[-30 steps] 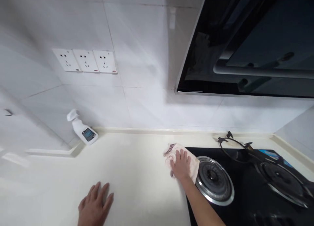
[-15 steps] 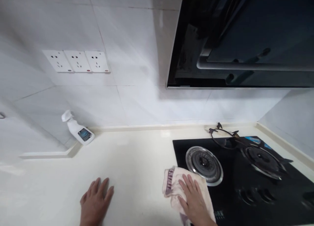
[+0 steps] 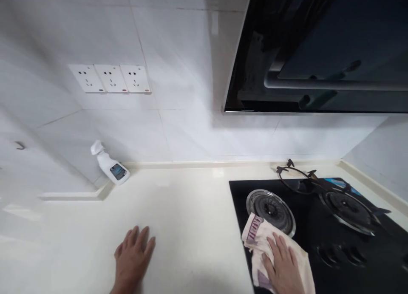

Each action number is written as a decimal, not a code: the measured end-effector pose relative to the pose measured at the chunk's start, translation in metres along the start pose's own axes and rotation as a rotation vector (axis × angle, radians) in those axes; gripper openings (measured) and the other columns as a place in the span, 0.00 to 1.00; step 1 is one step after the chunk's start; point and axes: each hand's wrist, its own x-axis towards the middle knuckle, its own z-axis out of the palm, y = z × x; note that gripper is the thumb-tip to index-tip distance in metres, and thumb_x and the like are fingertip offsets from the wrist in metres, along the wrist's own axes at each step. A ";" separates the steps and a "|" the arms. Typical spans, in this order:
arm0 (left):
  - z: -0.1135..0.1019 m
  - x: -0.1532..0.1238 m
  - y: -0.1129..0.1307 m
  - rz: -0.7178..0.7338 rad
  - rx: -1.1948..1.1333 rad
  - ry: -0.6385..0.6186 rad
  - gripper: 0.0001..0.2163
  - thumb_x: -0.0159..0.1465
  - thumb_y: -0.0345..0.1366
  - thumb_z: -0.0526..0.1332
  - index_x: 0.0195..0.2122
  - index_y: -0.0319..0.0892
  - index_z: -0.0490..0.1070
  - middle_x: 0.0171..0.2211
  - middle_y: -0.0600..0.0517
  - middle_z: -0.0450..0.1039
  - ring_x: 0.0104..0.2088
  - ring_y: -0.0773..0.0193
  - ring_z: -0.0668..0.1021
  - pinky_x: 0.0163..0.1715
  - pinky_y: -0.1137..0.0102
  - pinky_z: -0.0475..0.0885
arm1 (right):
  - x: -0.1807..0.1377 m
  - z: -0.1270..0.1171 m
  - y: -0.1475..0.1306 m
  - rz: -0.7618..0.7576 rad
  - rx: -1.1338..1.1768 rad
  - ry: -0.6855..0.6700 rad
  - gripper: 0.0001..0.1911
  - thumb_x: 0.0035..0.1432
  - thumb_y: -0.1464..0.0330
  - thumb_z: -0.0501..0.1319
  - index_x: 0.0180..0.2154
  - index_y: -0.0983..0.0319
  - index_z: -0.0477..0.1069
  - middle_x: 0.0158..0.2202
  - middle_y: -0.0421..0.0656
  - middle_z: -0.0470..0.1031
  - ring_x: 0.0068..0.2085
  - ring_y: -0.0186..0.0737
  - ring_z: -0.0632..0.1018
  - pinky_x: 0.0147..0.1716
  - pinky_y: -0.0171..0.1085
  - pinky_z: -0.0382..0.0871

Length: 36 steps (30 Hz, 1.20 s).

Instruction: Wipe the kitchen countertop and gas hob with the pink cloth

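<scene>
My right hand (image 3: 285, 262) lies flat with fingers stretched out on a pale pink cloth (image 3: 261, 241) with a purple patterned edge. The cloth rests on the left front part of the black gas hob (image 3: 309, 226) and overlaps the rim of the left burner (image 3: 270, 209). Part of the cloth is hidden under the palm. On the white countertop (image 3: 188, 226), left of the hob, my left hand (image 3: 134, 255) rests palm down with fingers spread, holding nothing.
A white spray bottle (image 3: 111, 164) leans in the back left corner. A loose pan support (image 3: 295, 181) sits at the hob's back edge, and another surrounds the right burner (image 3: 347, 209). The dark range hood (image 3: 318, 73) overhangs the hob. Wall sockets (image 3: 110, 78) are at upper left.
My right hand has slid the cloth rightward from the countertop and hob edge onto the hob. The whole view has shifted slightly; my left hand stays on the countertop.
</scene>
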 end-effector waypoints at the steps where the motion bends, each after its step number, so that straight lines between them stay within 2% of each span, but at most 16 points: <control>1: 0.000 0.000 0.000 -0.003 -0.002 -0.001 0.26 0.72 0.50 0.49 0.66 0.47 0.69 0.72 0.41 0.60 0.73 0.47 0.58 0.68 0.49 0.55 | -0.005 0.005 -0.009 -0.010 -0.005 0.014 0.34 0.66 0.48 0.50 0.64 0.57 0.72 0.71 0.50 0.64 0.73 0.63 0.62 0.68 0.67 0.58; 6: 0.000 -0.002 0.001 -0.006 -0.008 0.003 0.26 0.73 0.49 0.49 0.66 0.46 0.70 0.72 0.41 0.61 0.73 0.47 0.58 0.68 0.48 0.55 | -0.016 0.026 -0.045 -0.246 0.011 -0.052 0.34 0.64 0.48 0.57 0.67 0.51 0.68 0.72 0.48 0.63 0.71 0.67 0.64 0.63 0.67 0.65; 10: 0.002 -0.004 0.001 -0.015 -0.021 -0.003 0.26 0.72 0.50 0.49 0.66 0.46 0.71 0.72 0.40 0.61 0.73 0.46 0.59 0.68 0.47 0.55 | 0.004 0.036 -0.079 -0.343 0.058 -0.110 0.34 0.64 0.49 0.58 0.70 0.47 0.64 0.73 0.46 0.58 0.72 0.66 0.62 0.65 0.68 0.61; 14: 0.008 -0.006 -0.002 -0.016 -0.022 0.013 0.26 0.72 0.49 0.50 0.65 0.47 0.71 0.72 0.41 0.61 0.74 0.47 0.58 0.68 0.48 0.55 | 0.053 0.039 -0.122 -0.298 0.068 -0.108 0.33 0.65 0.50 0.57 0.67 0.53 0.68 0.74 0.48 0.58 0.74 0.64 0.58 0.70 0.66 0.53; 19: 0.012 -0.009 -0.004 -0.014 -0.015 0.017 0.26 0.71 0.49 0.51 0.66 0.47 0.71 0.72 0.41 0.62 0.74 0.48 0.59 0.69 0.48 0.54 | 0.139 0.041 -0.164 -0.266 0.022 -0.226 0.32 0.67 0.54 0.54 0.67 0.60 0.67 0.74 0.53 0.58 0.76 0.60 0.55 0.73 0.62 0.44; 24: 0.011 -0.012 -0.005 -0.022 -0.028 -0.013 0.26 0.71 0.49 0.53 0.66 0.47 0.71 0.73 0.41 0.61 0.74 0.45 0.59 0.69 0.46 0.55 | 0.225 0.049 -0.187 -0.170 -0.040 -0.319 0.33 0.70 0.56 0.51 0.71 0.63 0.60 0.76 0.56 0.52 0.76 0.60 0.51 0.73 0.60 0.40; 28: 0.013 -0.014 -0.008 -0.012 -0.013 -0.017 0.26 0.71 0.50 0.52 0.66 0.48 0.71 0.73 0.41 0.60 0.74 0.45 0.59 0.69 0.46 0.55 | 0.282 0.063 -0.193 -0.130 -0.049 -0.320 0.34 0.71 0.56 0.49 0.72 0.63 0.57 0.77 0.57 0.48 0.77 0.61 0.48 0.72 0.61 0.40; 32: 0.014 -0.016 -0.009 -0.004 -0.005 -0.013 0.26 0.71 0.51 0.53 0.66 0.49 0.72 0.73 0.42 0.61 0.74 0.46 0.59 0.68 0.48 0.56 | 0.320 0.075 -0.197 -0.086 -0.057 -0.315 0.35 0.71 0.53 0.48 0.71 0.63 0.57 0.76 0.59 0.48 0.76 0.65 0.49 0.70 0.64 0.42; 36: 0.017 -0.016 -0.010 0.003 0.004 0.002 0.26 0.72 0.51 0.52 0.66 0.48 0.72 0.73 0.41 0.61 0.74 0.46 0.60 0.68 0.47 0.55 | 0.323 0.076 -0.201 -0.079 -0.063 -0.299 0.35 0.71 0.53 0.48 0.70 0.66 0.58 0.76 0.61 0.49 0.75 0.66 0.50 0.70 0.62 0.43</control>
